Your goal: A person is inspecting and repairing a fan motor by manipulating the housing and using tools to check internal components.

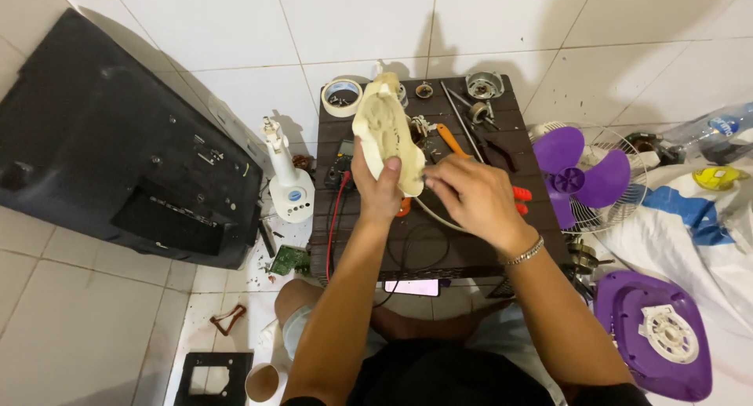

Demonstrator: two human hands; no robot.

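Note:
My left hand (378, 185) grips a cream-coloured plastic housing (383, 130) and holds it upright above a small dark brown table (471, 249). My right hand (474, 198) is closed at the housing's lower right edge, fingertips pinched on something small that I cannot make out. A pale cable (438, 218) runs from under that hand. Orange-handled pliers (455, 143) lie on the table just behind my right hand.
A tape roll (342, 97), motor parts (483, 86), a multimeter (342, 156) and black wires (416, 253) crowd the table. A purple fan blade in a wire guard (584, 178) and purple base (655, 335) lie right. A black television back (118, 147) and white fan stand (289, 182) lie left.

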